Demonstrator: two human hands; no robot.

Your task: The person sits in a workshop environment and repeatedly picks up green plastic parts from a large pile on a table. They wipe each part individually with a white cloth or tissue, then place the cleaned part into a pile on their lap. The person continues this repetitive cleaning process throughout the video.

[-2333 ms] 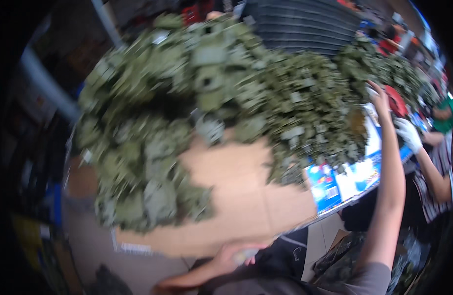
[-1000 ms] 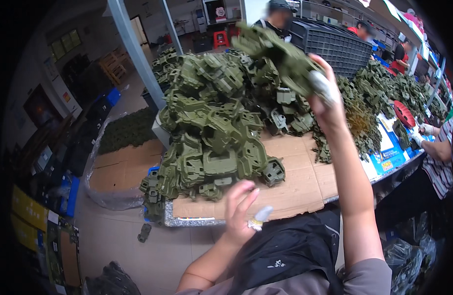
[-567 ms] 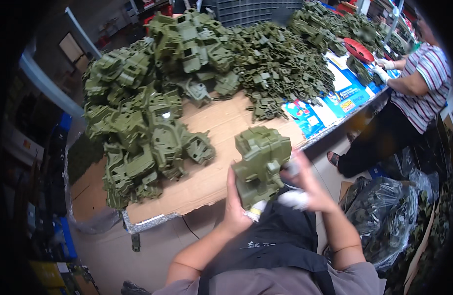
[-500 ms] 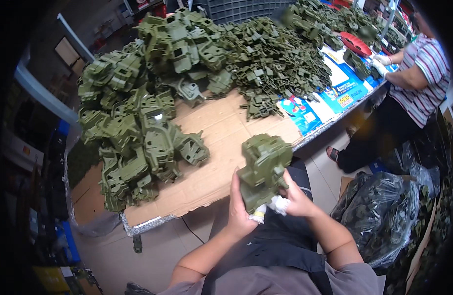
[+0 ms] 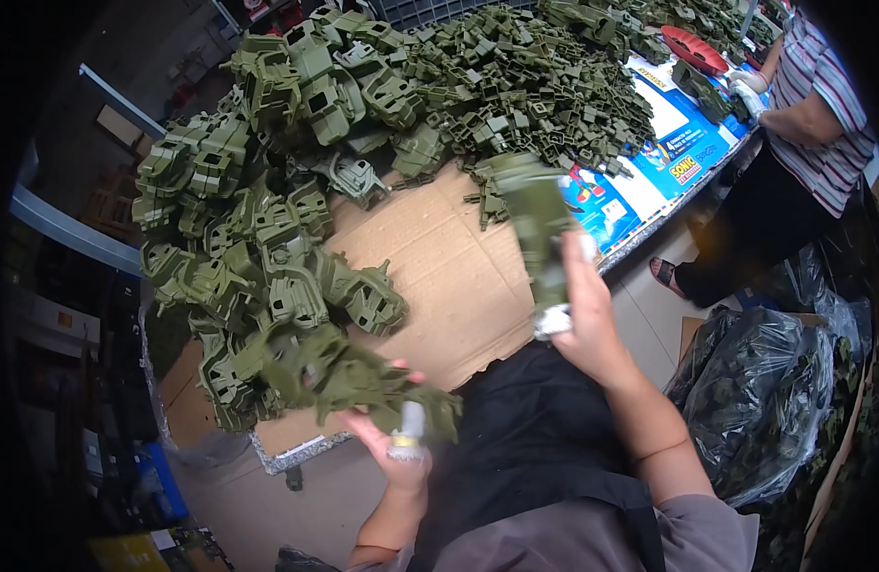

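Observation:
My left hand, white wrapping on a finger, grips an olive-green moulded plastic shell, blurred by motion, at the near left corner of the table. Farther right, my right hand holds a second olive-green plastic part, long and also smeared, above the cardboard's right side. White wrapping shows at these fingers too. Close to the left-hand shell lies a pile of similar hollow green shells with window-like openings.
Cardboard covers the near tabletop. Beyond it is a heap of small green parts. A co-worker in a striped shirt stands at the right, near a red dish. A filled clear plastic bag sits on the right.
The green piece held between both hands has become two separate parts. My left hand has moved left with one; my right has gone up and forward with the other.

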